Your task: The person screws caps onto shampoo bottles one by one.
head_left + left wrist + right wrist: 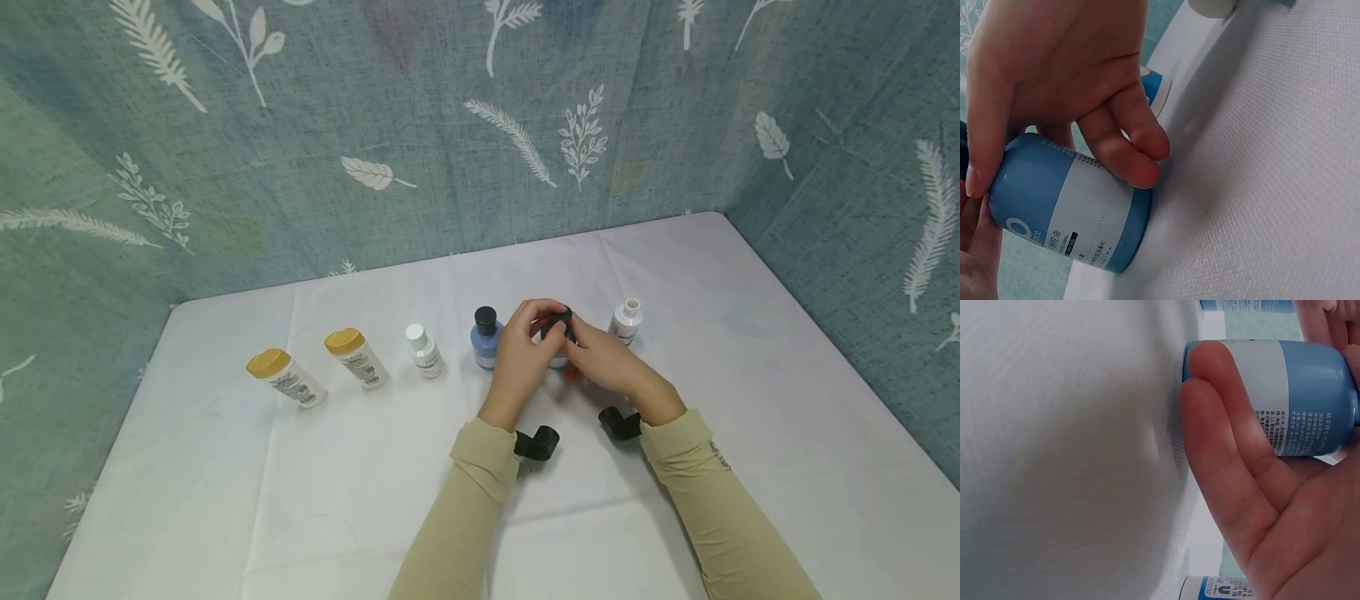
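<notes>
A blue bottle (1094,206) with a white label band stands upright on the white-covered table between both hands. Around its black cap (560,314) and neck, the left hand (520,350) holds with thumb and forefinger; its lower fingers (1138,140) lie near the bottle's side. From the other side the right hand (609,362) also grips about the cap and neck, two fingers (1213,419) stretched along the body. Which hand bears on the cap is partly hidden. Close by the left hand stands a second blue bottle (486,340), black-capped. Beside the right hand is an uncapped white bottle (624,323).
Left of the blue bottles stand a white-capped white bottle (425,353) and two white bottles with yellow caps (357,358), (287,377). Black curved pieces (538,443) sit at both wrists. A patterned green curtain (420,125) surrounds the table (360,492).
</notes>
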